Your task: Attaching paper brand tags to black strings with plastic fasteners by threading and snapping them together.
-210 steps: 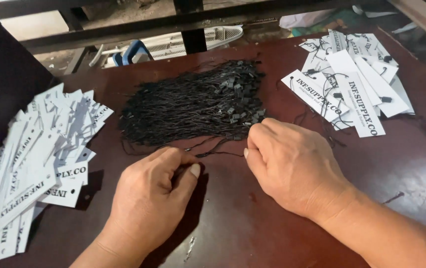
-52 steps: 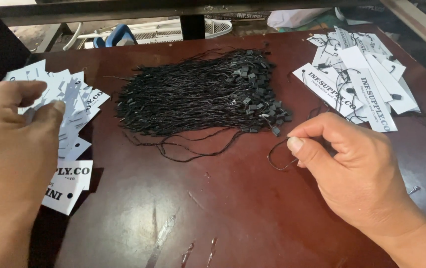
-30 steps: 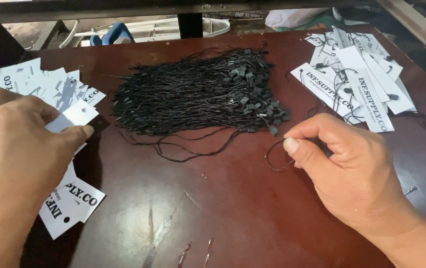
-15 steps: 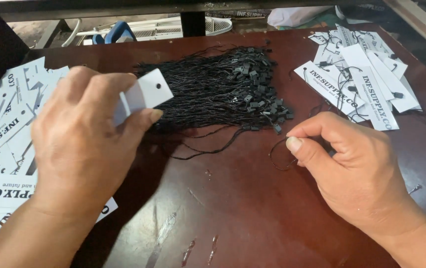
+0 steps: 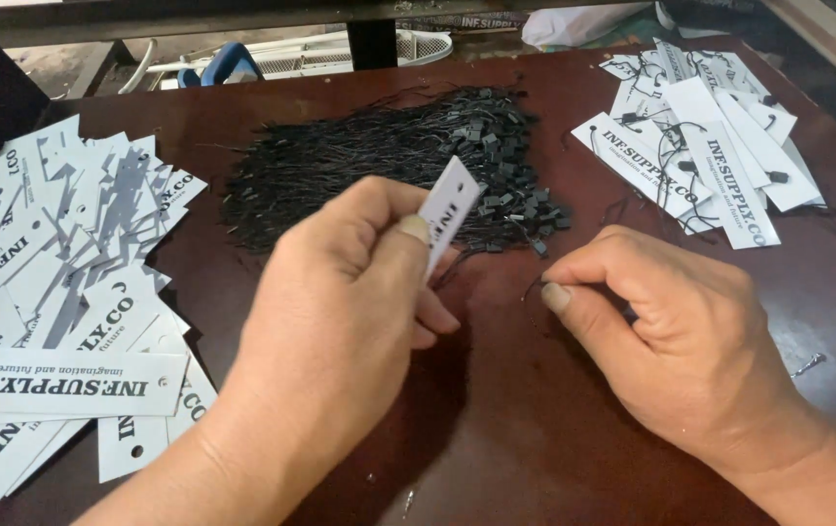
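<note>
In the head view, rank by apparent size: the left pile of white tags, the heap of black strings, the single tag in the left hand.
1. Left pile of white tags, though nearness to the camera inflates it.
2. Heap of black strings, close behind; order unsure.
3. Single tag in the left hand, clearly smallest.

A white rectangular tag (image 5: 449, 209) with black print stands tilted edge-on, pinched in the left hand (image 5: 345, 312), near the middle of the desk (image 5: 496, 438). A spread pile of like white tags (image 5: 57, 292) lies at the desk's left; a smaller heap of strung tags (image 5: 705, 146) lies at its far right.
</note>
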